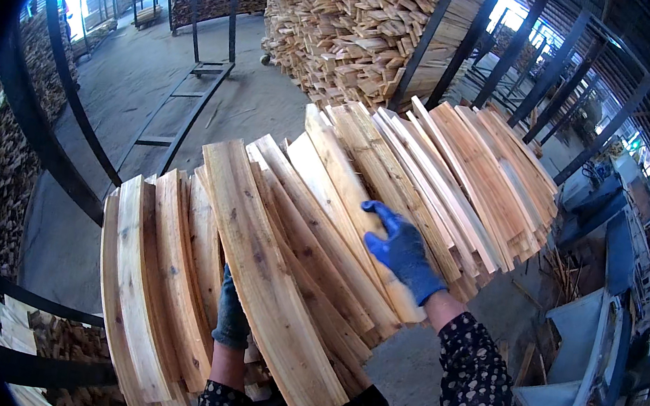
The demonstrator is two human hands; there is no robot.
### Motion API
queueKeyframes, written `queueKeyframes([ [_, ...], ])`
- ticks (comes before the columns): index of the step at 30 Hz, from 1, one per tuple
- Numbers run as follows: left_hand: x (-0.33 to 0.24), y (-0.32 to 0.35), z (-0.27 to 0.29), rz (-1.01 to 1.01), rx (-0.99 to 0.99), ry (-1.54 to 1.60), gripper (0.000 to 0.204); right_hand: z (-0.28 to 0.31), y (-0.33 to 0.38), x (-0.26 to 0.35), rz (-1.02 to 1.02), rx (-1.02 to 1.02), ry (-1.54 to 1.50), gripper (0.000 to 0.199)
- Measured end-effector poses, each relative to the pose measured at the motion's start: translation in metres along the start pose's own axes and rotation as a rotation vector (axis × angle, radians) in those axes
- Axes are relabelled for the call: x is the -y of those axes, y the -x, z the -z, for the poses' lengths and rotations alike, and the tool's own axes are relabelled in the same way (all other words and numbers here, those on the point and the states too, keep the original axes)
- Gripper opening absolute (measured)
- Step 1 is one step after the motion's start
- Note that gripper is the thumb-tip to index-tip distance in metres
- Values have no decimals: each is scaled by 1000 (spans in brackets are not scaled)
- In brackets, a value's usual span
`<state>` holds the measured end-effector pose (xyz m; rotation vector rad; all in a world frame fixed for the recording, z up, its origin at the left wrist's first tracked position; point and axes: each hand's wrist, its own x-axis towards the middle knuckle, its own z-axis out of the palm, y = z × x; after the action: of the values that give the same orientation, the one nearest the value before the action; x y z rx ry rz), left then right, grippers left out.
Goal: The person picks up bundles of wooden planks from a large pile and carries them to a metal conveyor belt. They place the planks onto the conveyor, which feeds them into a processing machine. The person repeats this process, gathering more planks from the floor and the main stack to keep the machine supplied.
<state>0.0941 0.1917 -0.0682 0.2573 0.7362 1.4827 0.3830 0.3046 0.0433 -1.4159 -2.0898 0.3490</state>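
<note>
A row of long wooden boards lies in front of me, stacked in overlapping layers. My right hand, in a blue glove, is over a pale board near the middle of the row. Its thumb and fingers are apart, and whether it touches the wood I cannot tell. A wide knotty board slants across the others toward my body. Beside its left edge is my left hand, in a dark blue-grey glove. That board hides its fingers, so its grip does not show. Reddish boards fill the right end of the row.
A tall stack of cut wood stands behind the boards. Dark metal posts rise on the left, near a low metal frame on the concrete floor. Blue-grey machinery stands at the right, with wood scraps beside it.
</note>
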Motion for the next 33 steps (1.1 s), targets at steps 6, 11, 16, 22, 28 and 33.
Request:
queueKeyframes([
  [6,4,-5,19,-48,-16,-11,45,-2,-17,-6,-120,156,38,44],
  [11,1,-1,10,0,-10,-18,46,50,-34,-72,-220,92,-398,52],
  [16,4,1,14,0,-70,-44,45,41,-38,-81,-152,103,197,54],
  [22,-2,6,0,-49,-63,-61,42,38,-50,-56,-233,105,284,49],
  [28,2,5,11,-22,-66,-13,45,34,-46,-45,-295,75,184,94],
  [33,1,12,26,23,-113,-25,50,9,-49,-3,-213,172,31,81],
])
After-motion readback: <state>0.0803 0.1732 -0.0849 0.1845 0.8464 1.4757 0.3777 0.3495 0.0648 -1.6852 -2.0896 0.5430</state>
